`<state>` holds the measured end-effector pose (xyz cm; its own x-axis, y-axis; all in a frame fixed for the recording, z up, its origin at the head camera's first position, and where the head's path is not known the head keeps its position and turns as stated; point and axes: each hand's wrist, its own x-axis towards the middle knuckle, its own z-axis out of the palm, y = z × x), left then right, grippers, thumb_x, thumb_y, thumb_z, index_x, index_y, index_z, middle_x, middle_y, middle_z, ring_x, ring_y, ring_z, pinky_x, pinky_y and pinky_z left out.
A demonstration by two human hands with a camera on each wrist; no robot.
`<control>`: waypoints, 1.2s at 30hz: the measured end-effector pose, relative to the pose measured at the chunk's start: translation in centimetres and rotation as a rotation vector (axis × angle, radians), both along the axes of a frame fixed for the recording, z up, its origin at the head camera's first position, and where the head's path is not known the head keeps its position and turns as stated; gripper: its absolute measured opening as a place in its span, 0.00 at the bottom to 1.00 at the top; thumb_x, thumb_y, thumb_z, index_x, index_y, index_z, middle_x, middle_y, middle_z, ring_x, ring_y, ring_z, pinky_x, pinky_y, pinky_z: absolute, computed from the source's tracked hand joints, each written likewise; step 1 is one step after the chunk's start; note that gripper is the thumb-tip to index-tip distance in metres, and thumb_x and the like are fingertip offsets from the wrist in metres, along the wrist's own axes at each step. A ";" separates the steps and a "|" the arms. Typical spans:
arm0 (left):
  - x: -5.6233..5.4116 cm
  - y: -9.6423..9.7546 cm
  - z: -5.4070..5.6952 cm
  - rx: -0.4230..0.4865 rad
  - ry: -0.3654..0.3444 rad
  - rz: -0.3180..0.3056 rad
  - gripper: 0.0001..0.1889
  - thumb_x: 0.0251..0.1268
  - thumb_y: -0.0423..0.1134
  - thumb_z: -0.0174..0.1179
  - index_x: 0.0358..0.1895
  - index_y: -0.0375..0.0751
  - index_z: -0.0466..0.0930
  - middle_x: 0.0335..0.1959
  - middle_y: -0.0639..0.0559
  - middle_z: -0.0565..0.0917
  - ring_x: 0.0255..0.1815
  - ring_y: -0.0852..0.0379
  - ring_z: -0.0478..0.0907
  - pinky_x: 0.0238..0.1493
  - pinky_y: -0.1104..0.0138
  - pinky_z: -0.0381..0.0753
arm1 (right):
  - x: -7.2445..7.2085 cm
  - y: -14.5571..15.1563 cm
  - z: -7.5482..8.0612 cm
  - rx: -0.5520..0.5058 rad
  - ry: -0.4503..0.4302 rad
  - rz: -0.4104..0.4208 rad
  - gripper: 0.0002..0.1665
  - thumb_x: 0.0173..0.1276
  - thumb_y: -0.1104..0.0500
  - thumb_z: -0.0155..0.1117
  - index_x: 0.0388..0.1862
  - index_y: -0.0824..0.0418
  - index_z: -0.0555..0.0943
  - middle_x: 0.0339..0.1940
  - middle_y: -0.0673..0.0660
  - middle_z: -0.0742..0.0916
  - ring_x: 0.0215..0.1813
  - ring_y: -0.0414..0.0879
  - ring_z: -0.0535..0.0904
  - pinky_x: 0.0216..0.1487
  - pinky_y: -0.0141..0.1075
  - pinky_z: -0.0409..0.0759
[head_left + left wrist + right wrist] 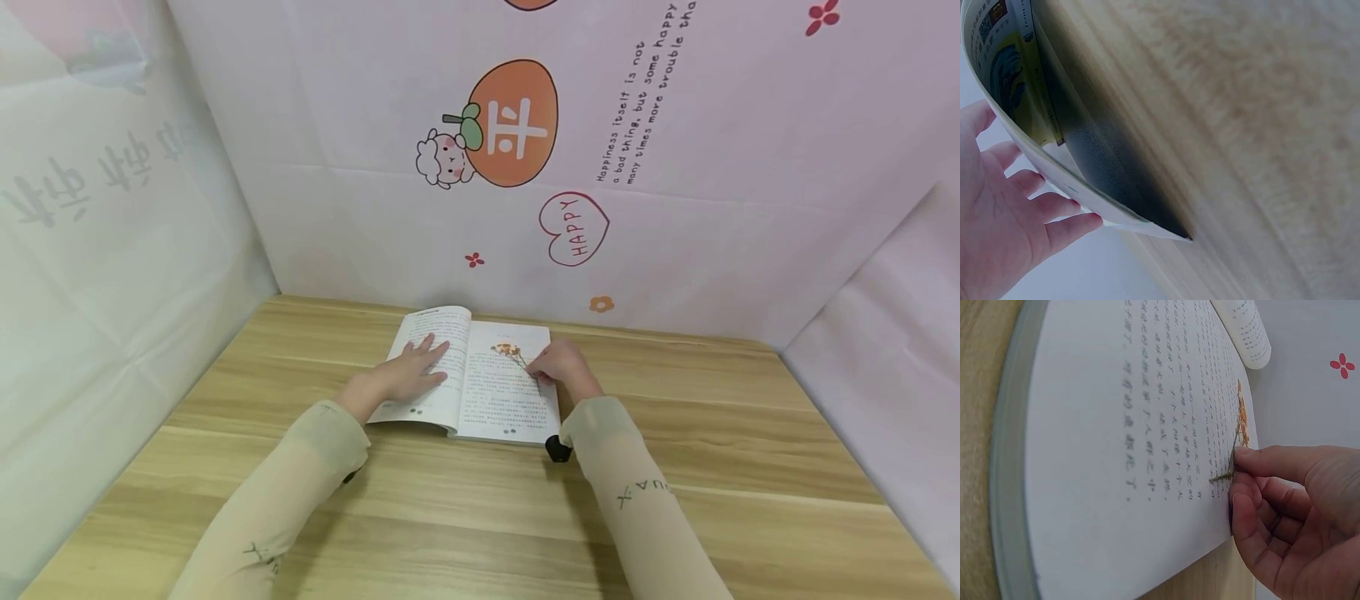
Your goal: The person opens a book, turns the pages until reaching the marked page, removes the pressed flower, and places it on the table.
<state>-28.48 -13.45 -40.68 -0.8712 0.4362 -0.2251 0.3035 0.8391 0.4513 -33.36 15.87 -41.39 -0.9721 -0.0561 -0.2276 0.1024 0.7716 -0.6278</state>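
An open book (495, 417) lies on the wooden table near the back wall. My left hand (411, 371) rests on its left page with fingers spread; in the left wrist view those straight fingers (1072, 231) lie against the page, which bows up off the table. Between thumb and forefinger, my right hand (561, 365) pinches the thin stem of a dried orange flower sprig (508, 350) over the right page. The right wrist view shows the sprig's orange blossoms (1243, 419) pointing away from the hand, close along the printed page (1097, 425).
The wooden table (450, 517) reaches back to a white printed cloth wall (360, 208). More white cloth hangs at the left (112, 275) and right sides. A small black object (557, 448) sits at the right cuff, by the book's lower right corner.
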 end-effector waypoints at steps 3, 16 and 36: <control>0.0 0.0 0.1 0.003 0.002 -0.002 0.35 0.85 0.52 0.43 0.85 0.46 0.43 0.84 0.37 0.36 0.79 0.24 0.34 0.72 0.30 0.45 | 0.0 -0.1 0.0 -0.012 -0.002 -0.018 0.11 0.66 0.63 0.73 0.26 0.68 0.86 0.15 0.51 0.80 0.19 0.40 0.74 0.25 0.30 0.71; 0.1 0.1 0.3 0.002 -0.006 0.000 0.35 0.85 0.51 0.43 0.85 0.46 0.43 0.84 0.37 0.36 0.79 0.23 0.34 0.73 0.31 0.44 | 0.2 1.1 -0.2 -0.136 0.016 -0.014 0.12 0.67 0.60 0.73 0.37 0.71 0.89 0.22 0.53 0.87 0.26 0.41 0.80 0.34 0.32 0.79; -0.1 0.0 0.0 -0.003 -0.011 0.005 0.35 0.84 0.53 0.43 0.85 0.48 0.43 0.84 0.38 0.35 0.80 0.25 0.33 0.73 0.31 0.44 | 0.5 2.9 -1.0 -0.604 -0.035 -0.172 0.19 0.73 0.67 0.66 0.60 0.75 0.81 0.43 0.60 0.90 0.33 0.37 0.84 0.40 0.28 0.84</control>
<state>-28.56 -13.43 -40.66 -0.8711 0.4309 -0.2356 0.2941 0.8419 0.4524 -32.87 18.79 -42.42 -0.9713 -0.0279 -0.2362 0.2218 0.2527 -0.9418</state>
